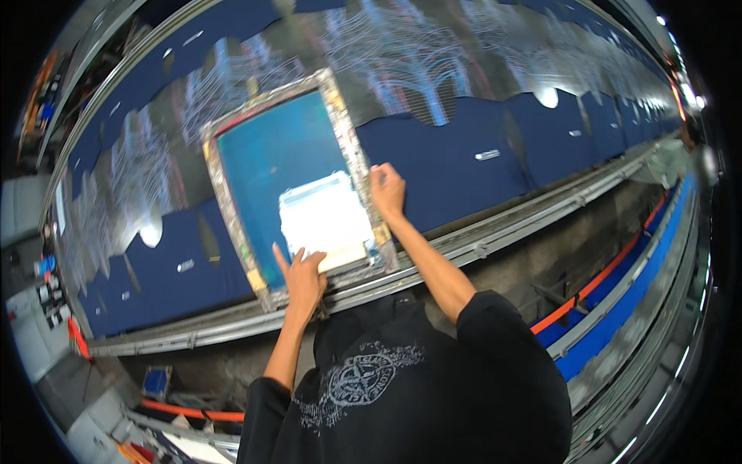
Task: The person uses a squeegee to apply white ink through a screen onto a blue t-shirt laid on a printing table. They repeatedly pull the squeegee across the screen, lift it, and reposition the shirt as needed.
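Just right of my spread left hand [306,272] lies a white patch [325,220]; beside my curled right hand [389,190], whose grip I can't tell, a frame [350,139].

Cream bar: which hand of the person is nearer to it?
Left. The left hand is at the left end of the cream bar; the right hand is farther up, beside the frame.

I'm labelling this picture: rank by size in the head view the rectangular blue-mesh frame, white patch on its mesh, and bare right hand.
1. Rectangular blue-mesh frame
2. White patch
3. Bare right hand
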